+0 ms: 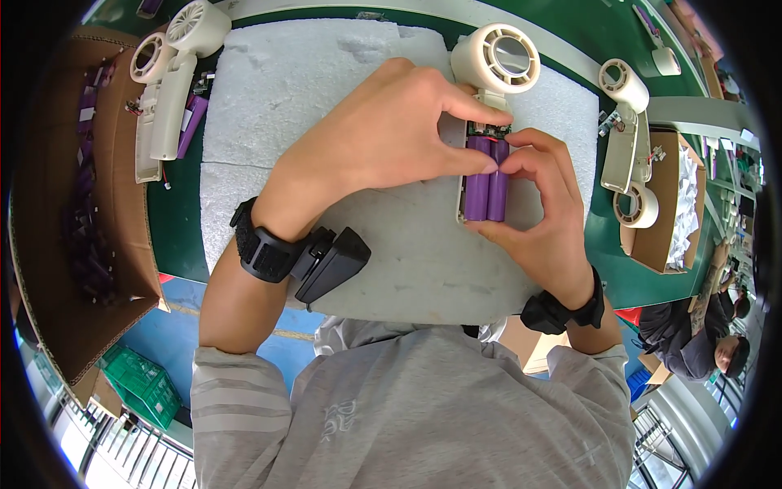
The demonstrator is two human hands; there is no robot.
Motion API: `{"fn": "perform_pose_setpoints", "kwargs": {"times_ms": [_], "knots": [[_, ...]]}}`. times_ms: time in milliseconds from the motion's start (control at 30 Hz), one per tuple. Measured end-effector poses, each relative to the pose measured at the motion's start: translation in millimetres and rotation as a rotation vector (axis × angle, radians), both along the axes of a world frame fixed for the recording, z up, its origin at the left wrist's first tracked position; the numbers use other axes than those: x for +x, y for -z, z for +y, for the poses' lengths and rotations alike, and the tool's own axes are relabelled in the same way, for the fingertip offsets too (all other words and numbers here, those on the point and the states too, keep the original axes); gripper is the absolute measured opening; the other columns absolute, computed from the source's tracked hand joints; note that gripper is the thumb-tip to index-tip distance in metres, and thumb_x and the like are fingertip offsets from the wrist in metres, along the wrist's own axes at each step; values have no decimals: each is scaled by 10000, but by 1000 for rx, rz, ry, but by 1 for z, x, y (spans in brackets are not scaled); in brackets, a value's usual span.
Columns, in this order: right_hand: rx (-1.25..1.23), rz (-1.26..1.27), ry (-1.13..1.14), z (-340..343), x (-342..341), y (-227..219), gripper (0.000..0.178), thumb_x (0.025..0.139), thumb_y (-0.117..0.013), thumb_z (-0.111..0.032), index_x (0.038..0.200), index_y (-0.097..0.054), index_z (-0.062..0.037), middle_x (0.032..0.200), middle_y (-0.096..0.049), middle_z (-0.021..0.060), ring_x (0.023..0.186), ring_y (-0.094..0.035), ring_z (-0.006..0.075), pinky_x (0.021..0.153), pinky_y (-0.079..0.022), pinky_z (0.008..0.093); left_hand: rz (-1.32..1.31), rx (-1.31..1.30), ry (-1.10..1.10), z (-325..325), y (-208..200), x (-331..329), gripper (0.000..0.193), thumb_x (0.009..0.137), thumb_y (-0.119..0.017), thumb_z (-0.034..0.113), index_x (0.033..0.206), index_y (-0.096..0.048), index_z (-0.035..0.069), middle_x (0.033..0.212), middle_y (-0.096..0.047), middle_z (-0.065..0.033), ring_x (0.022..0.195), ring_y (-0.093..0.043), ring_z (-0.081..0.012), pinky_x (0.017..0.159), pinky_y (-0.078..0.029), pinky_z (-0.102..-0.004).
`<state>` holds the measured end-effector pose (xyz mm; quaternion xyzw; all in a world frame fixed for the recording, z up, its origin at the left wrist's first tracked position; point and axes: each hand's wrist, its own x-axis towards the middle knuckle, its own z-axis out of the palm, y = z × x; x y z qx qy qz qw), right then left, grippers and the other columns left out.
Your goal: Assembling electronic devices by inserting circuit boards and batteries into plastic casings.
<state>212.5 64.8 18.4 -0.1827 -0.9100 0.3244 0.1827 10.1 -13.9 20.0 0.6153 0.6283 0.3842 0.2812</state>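
A cream handheld fan (482,63) lies with its round head away from me and its handle half uncovered. Inside the handle sits a purple battery pack (486,196) of two cells side by side. Above the cells, a small green circuit board (487,129) with a bit of red wire shows. My left hand (391,130) reaches across from the left, its index finger by the board and its thumb pressed on the cells. On the right side, my right hand (547,200) curves round the handle, fingertips on the cells' upper part and thumb at their lower end.
White foam sheets (277,90) and a grey pad (407,261) cover the green table. Opened fans (167,106) lie at left, with another opened fan (627,138) at right. A cardboard box (130,212) of purple battery packs stands left; a smaller box (656,244) holds white pieces.
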Motion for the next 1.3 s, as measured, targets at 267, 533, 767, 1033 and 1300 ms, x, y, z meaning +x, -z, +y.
{"fn": "perform_pose_setpoints", "kwargs": {"times_ms": [267, 533, 767, 1033, 1300], "knots": [[-294, -50, -55, 11, -3, 2, 820, 552, -863, -6, 1221, -399, -98, 1130, -463, 78, 958, -518, 179, 788, -453, 309, -89, -45, 21, 2, 7, -1, 481, 662, -850, 172, 1127, -725, 163, 637, -613, -8, 524, -442, -53, 501, -373, -230], [-245, -108, -4, 7, -14, -4, 883, 521, -882, -6, 1241, -382, -107, 1102, -452, 62, 901, -474, 166, 777, -426, 296, -72, -88, -45, 1, -1, 3, 466, 613, -837, 193, 1064, -738, 134, 774, -689, -152, 660, -641, -282, 668, -505, -336], [-13, 29, -128, 14, -2, 5, 772, 498, -921, -67, 1188, -575, -48, 1202, -484, 86, 954, -562, 196, 765, -503, 308, -62, -148, -23, 4, -4, 2, 461, 621, -833, 179, 1071, -738, 144, 715, -672, -157, 614, -632, -264, 650, -504, -337], [132, -42, -128, 5, 4, 0, 719, 571, -898, -118, 1203, -578, 4, 1262, -484, 128, 1048, -599, 287, 861, -541, 359, -123, -128, 20, 1, 0, -2, 466, 623, -832, 191, 1075, -735, 131, 670, -649, -154, 588, -613, -247, 616, -498, -328], [164, -113, -128, 6, -5, -13, 699, 628, -865, -113, 1244, -552, -3, 1270, -477, 145, 1069, -595, 329, 877, -534, 380, -190, 99, -22, 4, 15, 0, 474, 670, -813, 169, 1124, -696, 100, 822, -682, -146, 622, -611, -230, 640, -512, -347]]}}
